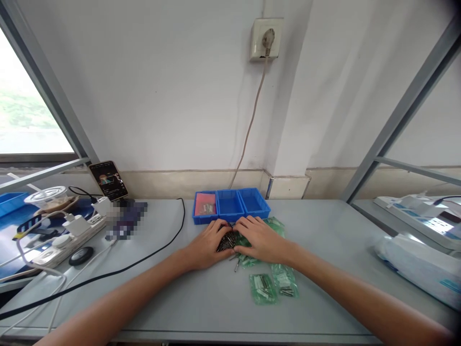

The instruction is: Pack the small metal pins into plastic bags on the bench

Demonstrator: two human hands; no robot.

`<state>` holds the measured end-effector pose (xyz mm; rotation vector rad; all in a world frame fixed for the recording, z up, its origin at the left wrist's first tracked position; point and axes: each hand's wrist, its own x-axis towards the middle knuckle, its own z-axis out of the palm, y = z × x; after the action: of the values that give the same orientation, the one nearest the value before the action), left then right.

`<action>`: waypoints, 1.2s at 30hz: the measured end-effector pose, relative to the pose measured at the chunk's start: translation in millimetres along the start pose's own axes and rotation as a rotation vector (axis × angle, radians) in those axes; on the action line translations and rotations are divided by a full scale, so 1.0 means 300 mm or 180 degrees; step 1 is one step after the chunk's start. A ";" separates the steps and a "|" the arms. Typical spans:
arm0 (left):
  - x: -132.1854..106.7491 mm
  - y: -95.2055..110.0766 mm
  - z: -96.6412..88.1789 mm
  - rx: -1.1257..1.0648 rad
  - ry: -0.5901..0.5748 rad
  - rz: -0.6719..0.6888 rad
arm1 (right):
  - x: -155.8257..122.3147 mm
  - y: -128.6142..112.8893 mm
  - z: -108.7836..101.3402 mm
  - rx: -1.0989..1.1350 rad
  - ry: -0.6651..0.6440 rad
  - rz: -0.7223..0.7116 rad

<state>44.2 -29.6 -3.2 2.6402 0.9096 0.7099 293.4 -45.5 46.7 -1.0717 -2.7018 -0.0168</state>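
A heap of small dark screw-like metal pieces (pixel 226 241) lies on the grey table, too fine to tell exactly. My left hand (pixel 207 245) curves around its left side, and my right hand (pixel 257 238) curves around its right; both thumbs come together at the near edge. Fingers on both hands are bent and apart, cupping the heap from outside. Beneath and beside my right hand lie green plastic bags, partly hidden. Two more green bags, a left one (pixel 263 289) and a right one (pixel 284 281), hold short metal rods. A loose metal piece (pixel 236 265) rests just in front of my hands.
Behind my hands stands a blue three-compartment tray (pixel 230 220), with a red packet (pixel 204 205) in its left compartment. A black cable (pixel 144 258) crosses the left side. A phone (pixel 108 180) and a power strip (pixel 68 240) are left; a white package (pixel 421 264) lies right.
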 end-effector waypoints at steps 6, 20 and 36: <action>0.000 0.001 0.002 -0.0024 0.0138 0.0001 | 0.035 0.000 0.025 -0.0041 -0.0011 0.0009; 0.004 -0.029 0.005 0.0113 0.0310 -0.0139 | 0.086 -0.045 0.125 0.0189 0.0309 0.0537; -0.023 -0.026 -0.015 0.0136 0.0123 -0.0265 | 0.077 -0.010 0.156 0.1294 0.0919 0.0878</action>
<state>33.0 -27.6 -4.8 2.6163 1.0500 0.7312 265.2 -27.7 6.5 -1.1907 -2.1586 0.3773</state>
